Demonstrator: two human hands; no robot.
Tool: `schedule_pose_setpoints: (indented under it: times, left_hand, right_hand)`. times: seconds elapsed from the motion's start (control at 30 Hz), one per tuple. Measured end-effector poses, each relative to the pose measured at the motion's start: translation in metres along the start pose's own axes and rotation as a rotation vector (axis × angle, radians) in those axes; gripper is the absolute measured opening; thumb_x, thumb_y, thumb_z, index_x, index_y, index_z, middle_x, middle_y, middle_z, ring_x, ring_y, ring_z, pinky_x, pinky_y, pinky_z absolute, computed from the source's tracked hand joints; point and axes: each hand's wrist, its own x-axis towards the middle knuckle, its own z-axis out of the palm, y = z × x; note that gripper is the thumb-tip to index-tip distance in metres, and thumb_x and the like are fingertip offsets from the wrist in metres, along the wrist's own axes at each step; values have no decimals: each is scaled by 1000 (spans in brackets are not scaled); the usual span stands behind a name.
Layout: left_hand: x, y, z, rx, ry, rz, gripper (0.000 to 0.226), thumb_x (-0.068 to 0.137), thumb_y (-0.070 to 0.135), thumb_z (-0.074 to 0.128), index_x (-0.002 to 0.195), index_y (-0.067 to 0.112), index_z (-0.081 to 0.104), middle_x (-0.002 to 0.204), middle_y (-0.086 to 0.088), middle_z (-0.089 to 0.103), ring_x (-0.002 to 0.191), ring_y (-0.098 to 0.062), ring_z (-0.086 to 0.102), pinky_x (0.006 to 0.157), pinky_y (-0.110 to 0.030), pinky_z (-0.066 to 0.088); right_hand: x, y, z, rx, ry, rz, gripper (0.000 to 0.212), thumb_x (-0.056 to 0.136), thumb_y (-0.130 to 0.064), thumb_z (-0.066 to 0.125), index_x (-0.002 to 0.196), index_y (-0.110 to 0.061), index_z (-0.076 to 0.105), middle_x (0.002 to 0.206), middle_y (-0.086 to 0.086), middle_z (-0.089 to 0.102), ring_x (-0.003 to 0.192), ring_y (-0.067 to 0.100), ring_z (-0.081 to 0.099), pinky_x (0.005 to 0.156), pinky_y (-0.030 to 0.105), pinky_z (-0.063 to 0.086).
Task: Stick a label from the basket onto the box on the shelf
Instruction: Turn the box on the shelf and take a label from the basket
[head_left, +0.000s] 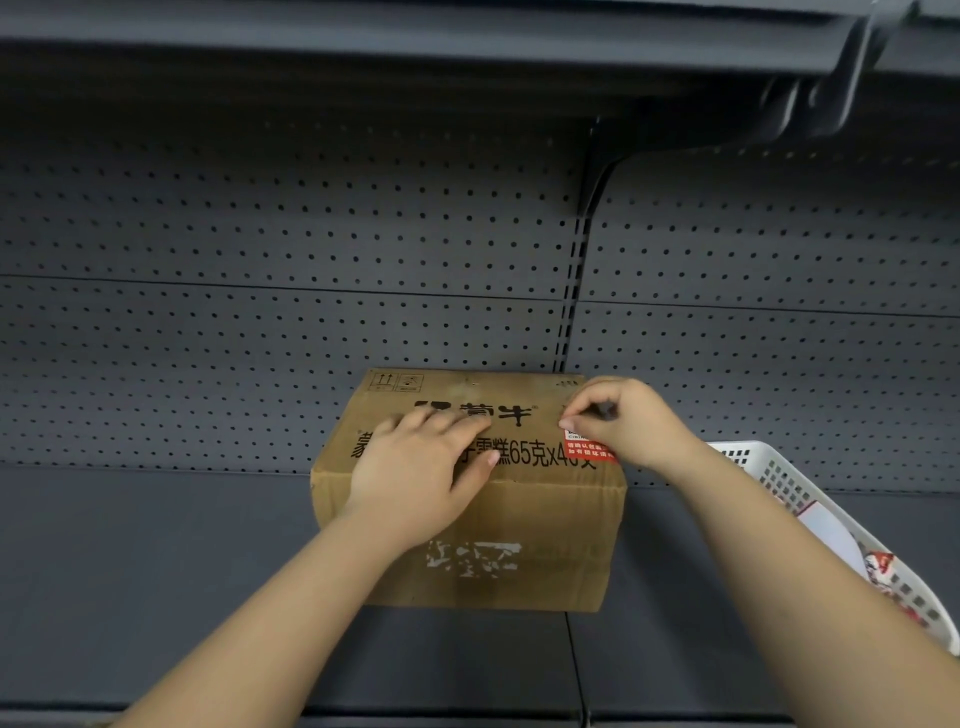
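Two bare forearms are being extended forward and upward from the bottom edge. The left hand (421, 467) is being held flat, palm down, fingers spread slightly and thumb angled to the right. The right hand (618, 421) is being curled, with thumb and forefinger pinched together at the fingertips (567, 422).

Left hand (421, 467) flat on box (545, 525); right hand (623, 421) fingertips press red label (584, 448).
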Motion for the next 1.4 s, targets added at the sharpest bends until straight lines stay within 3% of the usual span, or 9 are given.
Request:
schedule_pose_setpoints:
  times: [0.2, 0.33, 0.43, 0.57, 0.73, 1.0, 1.13, 1.27, 1.4]
  left_hand:
    - [0, 0, 1, -10, -9, 2, 53, 93, 59, 19, 135, 37, 44, 142, 10, 50, 131, -16, 40, 104, -41, 33]
    - [0, 0, 1, -21, -6, -2, 52, 94, 58, 22, 134, 37, 45, 140, 10, 52, 130, -17, 40, 103, -41, 34]
    - [-1, 0, 1, -26, -10, -4, 51, 94, 58, 22, 134, 38, 45, 141, 11, 51, 130, -16, 40, 104, -41, 33]
    - [-1, 0, 0, -48, -10, -14, 49, 94, 58, 25, 134, 38, 46, 141, 10, 51, 131, -17, 40, 104, -41, 33]
    - [-1, 1, -1, -49, -20, -20, 50, 94, 58, 25, 135, 39, 45, 143, 10, 49, 132, -17, 39, 105, -41, 32]
    - [-3, 2, -3, -69, -24, -24, 49, 94, 58, 26, 135, 39, 44, 143, 9, 49, 132, -17, 38, 106, -42, 31]
    - [-2, 2, -4, -83, -21, -27, 48, 94, 58, 27, 134, 39, 46, 141, 10, 50, 130, -17, 40, 104, -42, 32]
    - [-3, 2, -4, -94, -17, -28, 48, 93, 59, 26, 133, 40, 45, 140, 10, 51, 130, -16, 39, 101, -42, 33]
    - [-1, 1, -8, -164, -63, -64, 47, 91, 61, 33, 131, 39, 47, 140, 11, 51, 130, -17, 38, 104, -43, 30]
  right_hand:
    - [-6, -1, 0, -23, 38, -5, 8, 86, -25, 64, 81, -20, 66, 88, -5, 69, 84, 9, 63, 73, 23, 45]
    - [-9, 2, -3, 138, 122, -1, 8, 89, -16, 59, 84, -13, 64, 107, -4, 66, 98, 7, 59, 70, 10, 42]
    - [-16, 7, -7, 329, 171, 10, 13, 91, -7, 53, 84, -13, 63, 110, -5, 67, 102, 8, 60, 77, 13, 47]
    - [-24, 23, -7, 577, 246, 52, 23, 94, -4, 46, 81, -16, 60, 105, 0, 69, 99, 15, 62, 91, 32, 46]
    - [-36, 42, 5, 1005, 334, 100, 17, 93, -15, 45, 81, -13, 58, 92, 3, 68, 96, 20, 61, 91, 39, 48]
    - [-51, 50, 39, 1624, 449, 201, 25, 98, -4, 38, 78, -12, 52, 71, 3, 63, 77, 21, 67, 73, 33, 58]
    - [-52, 55, 52, 1818, 627, 307, 11, 90, -3, 46, 81, -10, 48, 82, 7, 53, 79, 21, 58, 74, 35, 58]
    - [-64, 82, 59, 1778, 726, 482, 17, 99, -19, 42, 96, -7, 54, 99, 11, 55, 100, 23, 58, 98, 41, 47]
    - [-86, 93, 55, 1747, 833, 512, 24, 99, -22, 39, 87, -8, 54, 90, 6, 54, 90, 19, 58, 91, 38, 47]
